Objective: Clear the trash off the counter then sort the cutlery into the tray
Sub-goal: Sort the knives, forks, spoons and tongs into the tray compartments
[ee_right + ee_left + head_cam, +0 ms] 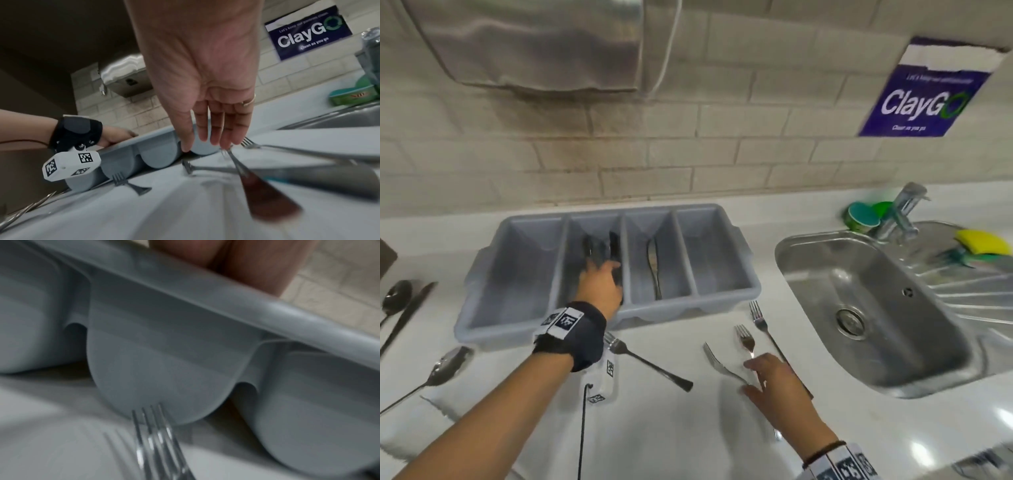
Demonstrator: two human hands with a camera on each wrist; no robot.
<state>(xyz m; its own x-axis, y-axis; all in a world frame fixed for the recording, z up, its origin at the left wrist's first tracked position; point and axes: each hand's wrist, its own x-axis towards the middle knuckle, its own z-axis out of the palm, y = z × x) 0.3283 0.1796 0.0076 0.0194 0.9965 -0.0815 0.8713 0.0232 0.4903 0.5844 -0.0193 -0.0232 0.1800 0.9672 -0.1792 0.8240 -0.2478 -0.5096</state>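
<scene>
Right hand (774, 383) low in the frame, fingers straight and spread over three forks (746, 339), holding nothing. Centre frame, the grey tray (719, 274): left hand (601, 282) reaches into its second slot from the left; whether it grips anything, I can't tell. A knife (654, 267) lies in the third. Risks: forks sliding on the slick counter (671, 428), or landing beside that knife.

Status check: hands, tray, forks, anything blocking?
Left hand reaching into tray, second compartment; grip unclear. Right hand open over forks on counter. One knife in third compartment. Nothing blocking.
</scene>
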